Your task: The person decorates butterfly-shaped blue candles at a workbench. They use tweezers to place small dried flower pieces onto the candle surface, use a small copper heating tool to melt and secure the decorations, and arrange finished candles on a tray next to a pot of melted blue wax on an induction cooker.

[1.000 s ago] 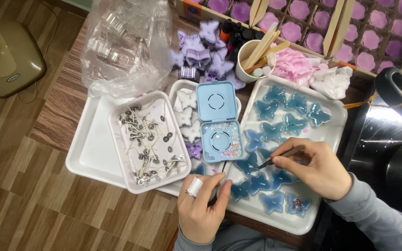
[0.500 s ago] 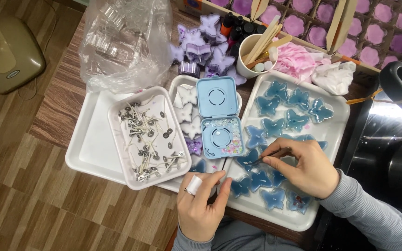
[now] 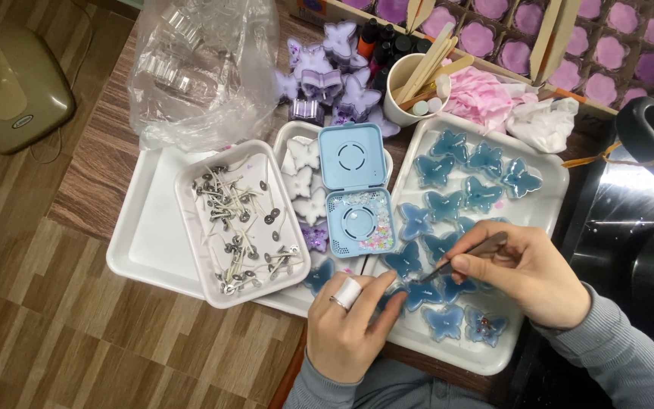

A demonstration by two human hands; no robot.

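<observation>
My right hand (image 3: 527,274) pinches metal tweezers (image 3: 465,257), their tip pointing left at a blue butterfly candle (image 3: 420,294) on the white tray (image 3: 546,208). My left hand (image 3: 348,326), with white tape on one finger, reaches onto the tray's near-left corner; its fingertips touch a blue butterfly candle there. Several more blue butterfly candles (image 3: 482,195) fill the tray. An open light-blue case (image 3: 356,198) with small sequins lies left of the tray.
A white dish of wicks (image 3: 241,222) sits on a larger white tray (image 3: 145,235). Behind are white butterfly pieces (image 3: 303,182), purple butterfly moulds (image 3: 334,72), a cup of wooden sticks (image 3: 414,91), a clear plastic bag (image 3: 202,68), pink tissue (image 3: 486,102), a black kettle (image 3: 645,227).
My left hand moved right and forward onto the tray, touching a blue candle. My right hand shifted slightly right and down, the tweezers' tip now lower on the tray.
</observation>
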